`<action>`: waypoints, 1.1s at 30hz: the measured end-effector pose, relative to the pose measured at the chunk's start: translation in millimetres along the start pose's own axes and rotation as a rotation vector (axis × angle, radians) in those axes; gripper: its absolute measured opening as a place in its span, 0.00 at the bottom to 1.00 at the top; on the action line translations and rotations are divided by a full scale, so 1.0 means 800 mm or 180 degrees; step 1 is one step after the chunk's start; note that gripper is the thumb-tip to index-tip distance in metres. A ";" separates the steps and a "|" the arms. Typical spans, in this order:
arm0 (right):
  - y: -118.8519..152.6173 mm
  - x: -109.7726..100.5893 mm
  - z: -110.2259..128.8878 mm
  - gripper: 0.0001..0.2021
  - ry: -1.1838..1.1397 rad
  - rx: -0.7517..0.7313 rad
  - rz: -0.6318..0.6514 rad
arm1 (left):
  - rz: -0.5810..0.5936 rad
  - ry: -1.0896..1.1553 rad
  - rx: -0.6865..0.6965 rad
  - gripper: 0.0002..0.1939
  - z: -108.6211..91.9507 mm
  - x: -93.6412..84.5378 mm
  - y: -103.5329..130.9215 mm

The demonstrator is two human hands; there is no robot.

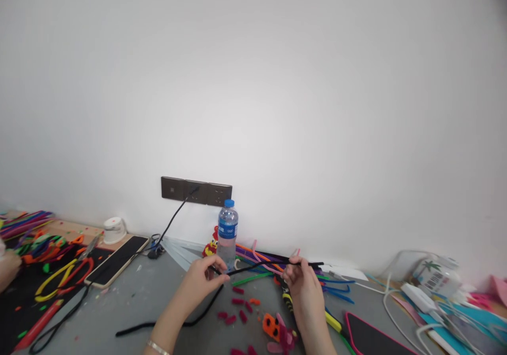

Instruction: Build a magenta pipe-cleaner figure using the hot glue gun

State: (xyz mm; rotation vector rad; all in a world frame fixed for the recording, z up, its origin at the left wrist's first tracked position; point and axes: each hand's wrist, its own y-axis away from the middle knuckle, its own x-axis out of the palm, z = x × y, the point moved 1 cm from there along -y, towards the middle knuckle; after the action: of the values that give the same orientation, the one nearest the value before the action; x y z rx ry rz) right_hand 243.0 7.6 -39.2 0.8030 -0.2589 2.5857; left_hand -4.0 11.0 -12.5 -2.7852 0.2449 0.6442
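Observation:
My left hand (204,280) pinches a black pipe cleaner (253,267) between thumb and fingertips. It stretches almost level to my right hand (304,286), whose fingers are closed on it near its far end. A black strand (198,318) curves from below my left hand down to the left; whether it is the same piece, I cannot tell. Between my forearms lie several short dark pink pieces (242,317) and a small orange and pink craft figure (271,327). Beside my right wrist, a tool with yellow and black handles (332,321) is partly hidden.
A water bottle (227,233) stands behind my hands, near a bundle of coloured pipe cleaners (336,291). Left are a phone (118,262), scissors (55,281) and another person's hand (8,266). A pink-edged phone (372,336) and white cables (422,299) lie right.

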 end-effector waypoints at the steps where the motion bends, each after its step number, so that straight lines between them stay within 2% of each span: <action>1: 0.000 -0.001 0.000 0.19 0.0006 -0.0009 -0.0014 | 0.0021 -0.0005 0.0021 0.06 -0.001 -0.001 0.000; 6: -0.002 -0.005 0.003 0.18 -0.0119 -0.0028 -0.0112 | -0.0007 -0.0017 0.0180 0.05 -0.001 -0.004 0.000; 9: 0.001 0.002 0.003 0.20 -0.0148 0.0056 -0.0010 | -0.0098 0.0012 0.0295 0.04 0.002 -0.003 -0.003; 11: 0.007 0.012 -0.002 0.22 -0.0092 0.0208 0.0242 | -0.0160 0.0057 0.0392 0.04 0.003 0.000 -0.004; 15: 0.028 0.036 -0.028 0.23 0.0256 0.0591 0.1036 | -0.0146 0.0152 0.0581 0.02 -0.003 0.008 -0.003; 17: 0.038 0.044 -0.043 0.23 0.0462 0.0676 0.1405 | -0.0098 0.0209 0.0707 0.03 -0.007 0.013 0.000; 19: 0.046 0.048 -0.052 0.22 0.0632 0.0650 0.1609 | -0.0062 0.0234 0.0789 0.03 -0.012 0.017 0.002; 22: 0.050 0.051 -0.052 0.21 0.0799 0.0511 0.1653 | 0.0062 0.0226 0.0750 0.04 -0.018 0.021 0.005; 27: 0.050 0.056 -0.036 0.23 0.1042 0.0264 0.1588 | 0.0279 0.0221 0.0695 0.03 -0.023 0.021 0.006; 30: 0.050 0.056 -0.035 0.24 0.1102 0.0226 0.1579 | 0.0434 0.0188 0.0622 0.08 -0.023 0.021 0.006; 33: 0.049 0.055 -0.039 0.24 0.1142 0.0241 0.1634 | 0.0555 0.0161 0.0508 0.07 -0.021 0.024 0.006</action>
State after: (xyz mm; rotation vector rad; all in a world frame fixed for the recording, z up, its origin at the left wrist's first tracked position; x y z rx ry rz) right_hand 177.5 -3.4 -41.7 0.3033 -0.2878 3.1741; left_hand 19.1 -0.6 -7.5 -2.6480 0.5306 0.5667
